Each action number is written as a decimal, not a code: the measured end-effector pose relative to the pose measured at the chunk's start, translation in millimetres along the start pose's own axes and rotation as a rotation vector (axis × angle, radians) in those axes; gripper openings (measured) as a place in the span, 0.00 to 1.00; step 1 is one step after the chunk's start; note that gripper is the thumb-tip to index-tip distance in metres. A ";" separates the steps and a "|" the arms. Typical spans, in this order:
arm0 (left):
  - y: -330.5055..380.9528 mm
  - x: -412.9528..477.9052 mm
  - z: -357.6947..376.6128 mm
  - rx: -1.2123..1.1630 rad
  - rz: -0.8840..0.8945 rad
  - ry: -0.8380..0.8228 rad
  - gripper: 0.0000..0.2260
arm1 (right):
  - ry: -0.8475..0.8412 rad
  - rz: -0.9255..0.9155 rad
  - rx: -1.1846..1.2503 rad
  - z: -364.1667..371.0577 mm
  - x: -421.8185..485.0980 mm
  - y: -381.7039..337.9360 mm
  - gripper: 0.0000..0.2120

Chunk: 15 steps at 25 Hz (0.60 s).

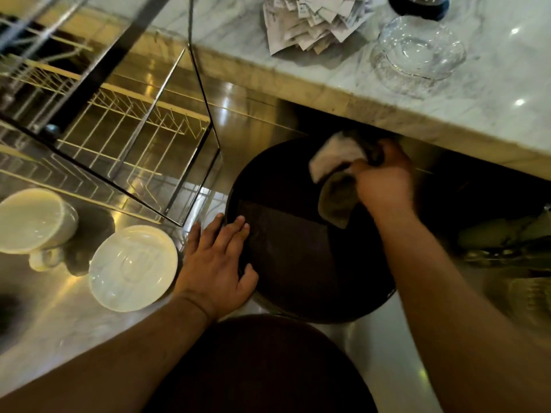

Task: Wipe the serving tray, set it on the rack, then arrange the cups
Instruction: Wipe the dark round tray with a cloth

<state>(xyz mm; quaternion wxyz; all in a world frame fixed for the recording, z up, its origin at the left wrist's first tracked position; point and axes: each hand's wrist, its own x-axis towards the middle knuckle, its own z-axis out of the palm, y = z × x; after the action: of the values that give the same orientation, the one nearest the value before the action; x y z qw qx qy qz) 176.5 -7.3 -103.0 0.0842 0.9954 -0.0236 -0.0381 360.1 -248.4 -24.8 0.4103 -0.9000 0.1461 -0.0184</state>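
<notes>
Your left hand [216,260] lay flat and open on the near-left rim of the round, dark serving tray [286,248], grasping nothing and only pinning it to the steel counter [59,317], while your right hand [383,180] was clenched on the cloth [335,174] at the tray's far edge, just under the marble ledge [387,93]. To finish this wipe well, I judged you needed that bracing palm firm and overlapping strokes back toward the tray's near rim. The cup [32,220] and saucer [132,268] stood left of the tray, with the wire rack [125,135] beyond them.
</notes>
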 end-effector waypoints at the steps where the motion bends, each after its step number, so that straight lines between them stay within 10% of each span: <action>1: 0.0 0.3 -0.5 0.001 0.001 -0.003 0.33 | -0.011 -0.001 -0.137 24.4 7.3 -6.1 0.14; 9: 0.5 0.8 -2.8 0.028 0.025 0.002 0.32 | -0.526 -0.618 -0.465 110.7 -81.0 -41.6 0.11; 15: 2.5 0.2 -1.7 0.041 0.002 0.017 0.30 | -0.707 -0.615 -0.465 93.8 -84.7 -44.9 0.11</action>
<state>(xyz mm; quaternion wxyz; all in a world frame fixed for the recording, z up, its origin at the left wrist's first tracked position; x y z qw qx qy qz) 176.8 -9.5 -100.9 0.0642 0.9972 -0.0247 -0.0290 304.5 -128.2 -46.3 0.1995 -0.9199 -0.2722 0.1997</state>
